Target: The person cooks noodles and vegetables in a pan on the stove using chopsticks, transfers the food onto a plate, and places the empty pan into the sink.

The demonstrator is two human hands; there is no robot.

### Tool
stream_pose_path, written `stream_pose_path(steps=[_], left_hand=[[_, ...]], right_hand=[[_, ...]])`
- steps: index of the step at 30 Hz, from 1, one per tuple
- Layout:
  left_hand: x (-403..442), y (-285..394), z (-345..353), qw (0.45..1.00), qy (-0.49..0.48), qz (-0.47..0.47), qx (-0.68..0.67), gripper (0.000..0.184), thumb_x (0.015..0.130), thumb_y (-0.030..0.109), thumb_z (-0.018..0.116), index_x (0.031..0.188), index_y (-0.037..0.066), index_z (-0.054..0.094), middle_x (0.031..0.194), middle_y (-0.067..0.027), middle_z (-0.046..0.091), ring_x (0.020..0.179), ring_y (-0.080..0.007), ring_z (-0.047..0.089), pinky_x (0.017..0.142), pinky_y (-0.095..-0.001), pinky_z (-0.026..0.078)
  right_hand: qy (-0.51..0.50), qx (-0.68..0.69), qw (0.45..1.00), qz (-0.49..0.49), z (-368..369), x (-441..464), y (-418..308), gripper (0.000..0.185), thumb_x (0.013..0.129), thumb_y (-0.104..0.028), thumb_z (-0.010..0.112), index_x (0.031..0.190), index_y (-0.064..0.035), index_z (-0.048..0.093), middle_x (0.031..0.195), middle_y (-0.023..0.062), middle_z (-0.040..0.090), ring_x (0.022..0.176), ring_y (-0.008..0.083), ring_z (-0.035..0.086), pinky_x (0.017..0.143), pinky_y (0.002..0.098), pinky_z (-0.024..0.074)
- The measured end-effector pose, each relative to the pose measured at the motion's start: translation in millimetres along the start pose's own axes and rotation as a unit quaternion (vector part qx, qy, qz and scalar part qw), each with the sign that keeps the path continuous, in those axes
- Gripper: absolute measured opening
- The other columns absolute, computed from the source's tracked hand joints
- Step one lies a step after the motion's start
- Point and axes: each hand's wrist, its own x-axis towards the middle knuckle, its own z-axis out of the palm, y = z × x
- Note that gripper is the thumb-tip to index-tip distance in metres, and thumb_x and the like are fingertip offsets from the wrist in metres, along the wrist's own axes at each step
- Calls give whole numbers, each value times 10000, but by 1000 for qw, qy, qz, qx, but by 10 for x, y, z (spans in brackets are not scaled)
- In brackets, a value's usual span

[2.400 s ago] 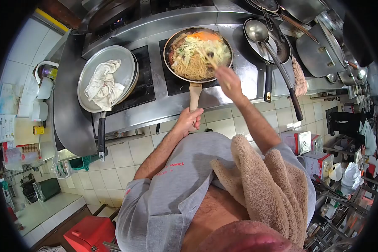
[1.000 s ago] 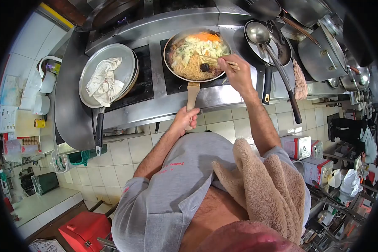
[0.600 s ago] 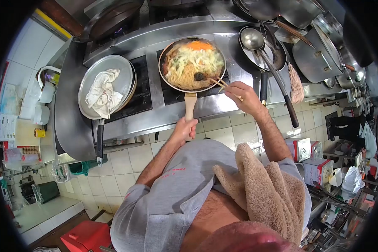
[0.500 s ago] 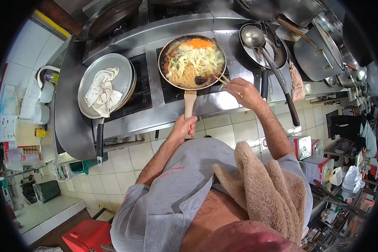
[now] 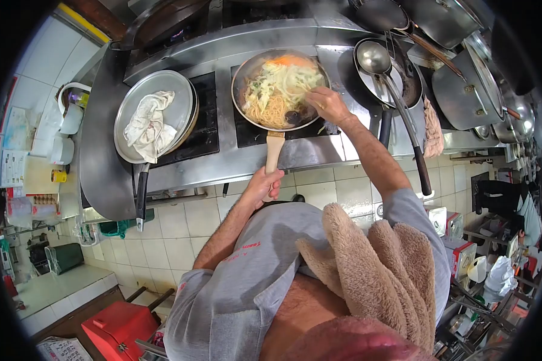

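Note:
My left hand [image 5: 264,185] is wrapped round the pale wooden handle [image 5: 274,147] of a frying pan [image 5: 235,103] on the stove. In the pan lie noodles [image 5: 265,110], shredded pale cabbage [image 5: 283,81] and orange carrot strips [image 5: 292,61] at the far side. A dark, round lump [image 5: 292,117] sits near the right front of the noodles. Over the pan's right edge, my right hand [image 5: 329,104] is closed on the chopsticks, which it mostly hides here. Steam blurs the food slightly.
Left of the pan, a lidded pan [image 5: 123,141] carries a crumpled white cloth [image 5: 150,123]. A ladle [image 5: 374,58] rests across another pan [image 5: 411,84] on the right, its handle jutting past the counter edge. A large pot [image 5: 464,90] stands farther right.
My right hand has moved up and left, in over the pan, and the chopsticks have become mostly hidden. My left hand keeps its grip on the handle. The steam looks thicker.

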Motion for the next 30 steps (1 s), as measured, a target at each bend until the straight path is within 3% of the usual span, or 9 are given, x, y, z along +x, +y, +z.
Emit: stream_pose_path(steps=[2,7,11,15,17,19,22,25,30], left_hand=[[19,-24,24,1000,7,9,2,183,867,185,576,866,69,435,603,5,449,400,-82,407,371,-271,372],[116,-100,161,999,18,27,-9,194,873,204,575,878,69,436,614,1,459,421,-89,428,382,-276,390],[267,-185,295,999,11,49,-19,190,875,226,574,854,86,447,617,-9,477,437,-108,449,411,-283,409],[260,-206,369,997,28,51,-41,212,874,256,577,861,88,448,629,-12,487,460,-115,478,415,-280,422],[273,-238,357,996,24,72,-35,229,871,276,584,881,87,454,640,-13,493,480,-119,498,417,-276,421],[310,-266,316,996,24,77,-28,248,864,281,592,899,77,456,644,-13,498,490,-118,506,421,-276,428],[304,-254,310,997,22,74,-8,273,859,292,598,922,67,457,648,-11,504,500,-116,516,420,-272,428],[297,-230,297,997,19,70,21,286,862,303,593,934,64,453,653,-12,507,500,-118,518,422,-270,419],[335,-221,219,994,-8,70,82,271,880,311,565,955,75,455,665,-10,513,513,-120,509,469,-261,407]], right_hand=[[-2,-19,1000,-3,-32,54,-66,126,783,-87,624,888,-22,648,889,128,620,806,309,610,702,374,513],[-85,15,985,152,-593,515,-431,167,801,-147,628,865,3,663,827,183,647,761,313,638,698,365,508],[-47,-9,977,207,-928,787,-674,202,809,-182,635,889,1,666,831,192,657,736,274,657,656,337,505],[-14,46,980,191,-935,561,-873,177,810,-159,642,875,5,662,815,171,658,736,264,649,663,319,498],[-22,124,986,109,-789,257,-964,132,802,-120,653,853,2,660,819,149,651,742,249,636,663,312,490],[-8,127,991,47,-572,-5,-1121,41,788,-48,613,794,-19,641,754,126,626,688,285,625,619,374,501],[-39,85,995,-39,-142,-243,-1179,120,715,-42,623,835,-38,630,821,96,580,751,279,597,634,350,508],[-52,-43,997,-48,283,-183,-1093,116,675,-40,619,790,-31,606,794,89,547,739,278,572,629,349,507],[-51,-115,992,-9,682,231,-770,68,671,-30,559,739,-34,555,779,112,537,783,289,562,671,374,509]])
